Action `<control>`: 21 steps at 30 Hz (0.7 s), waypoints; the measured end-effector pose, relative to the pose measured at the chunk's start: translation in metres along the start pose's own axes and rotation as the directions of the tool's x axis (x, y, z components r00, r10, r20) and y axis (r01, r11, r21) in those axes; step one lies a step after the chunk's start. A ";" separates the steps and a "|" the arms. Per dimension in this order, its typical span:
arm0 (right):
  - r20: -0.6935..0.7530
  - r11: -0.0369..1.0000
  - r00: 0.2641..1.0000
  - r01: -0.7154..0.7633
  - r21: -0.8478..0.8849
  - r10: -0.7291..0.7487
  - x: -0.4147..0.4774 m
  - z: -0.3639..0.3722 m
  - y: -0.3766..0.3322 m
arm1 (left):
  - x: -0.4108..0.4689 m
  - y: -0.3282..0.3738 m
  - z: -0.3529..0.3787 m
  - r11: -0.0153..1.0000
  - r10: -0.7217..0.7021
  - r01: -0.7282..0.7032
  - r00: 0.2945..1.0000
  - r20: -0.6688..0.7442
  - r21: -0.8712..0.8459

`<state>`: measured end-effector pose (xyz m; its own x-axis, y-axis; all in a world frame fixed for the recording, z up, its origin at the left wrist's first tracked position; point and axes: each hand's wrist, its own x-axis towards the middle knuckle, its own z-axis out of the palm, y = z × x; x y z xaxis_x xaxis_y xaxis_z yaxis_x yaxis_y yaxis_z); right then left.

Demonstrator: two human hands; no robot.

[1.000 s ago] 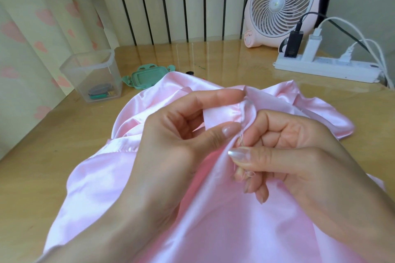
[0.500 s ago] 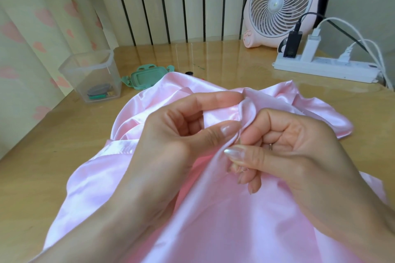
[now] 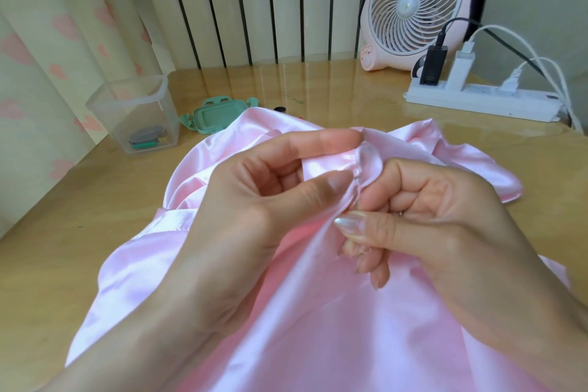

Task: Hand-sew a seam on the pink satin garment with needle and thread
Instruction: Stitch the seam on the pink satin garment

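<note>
The pink satin garment (image 3: 318,312) lies spread over the lower half of the frame on a wooden table (image 3: 63,232). One raised fold (image 3: 366,162) is held up at the centre between both hands. The left hand (image 3: 241,200), centre left, pinches this fold between thumb and forefinger. The right hand (image 3: 429,216), centre right, has its fingers curled, with thumb and forefinger closed on the same fold just below. Whether the needle sits between them cannot be told, as neither needle nor thread shows clearly.

The fold looks puckered where the hands meet, which suggests that some stitches are already in and the sewing is midway. The length of seam sewn and the length left are hidden under the hands. The knotting and cutting of the thread appear still to come.

A clear plastic tub (image 3: 133,118) and a green lid (image 3: 213,114) stand at upper left. A fan (image 3: 416,6) and a power strip (image 3: 477,99) are at upper right.
</note>
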<state>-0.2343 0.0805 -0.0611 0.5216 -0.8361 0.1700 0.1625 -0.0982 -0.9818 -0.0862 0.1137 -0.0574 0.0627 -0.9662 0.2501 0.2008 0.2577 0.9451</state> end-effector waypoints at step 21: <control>0.190 0.942 0.942 -0.304 0.143 0.275 0.003 -0.006 -0.006 | -0.001 -0.005 0.001 0.519 0.476 -0.504 0.841 0.257 0.691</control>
<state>-0.2388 0.0757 -0.0554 0.6955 -0.7124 -0.0937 0.1146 0.2387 -0.9643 -0.0884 0.1139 -0.0619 -0.1025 -0.6924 0.7142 -0.6027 0.6144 0.5092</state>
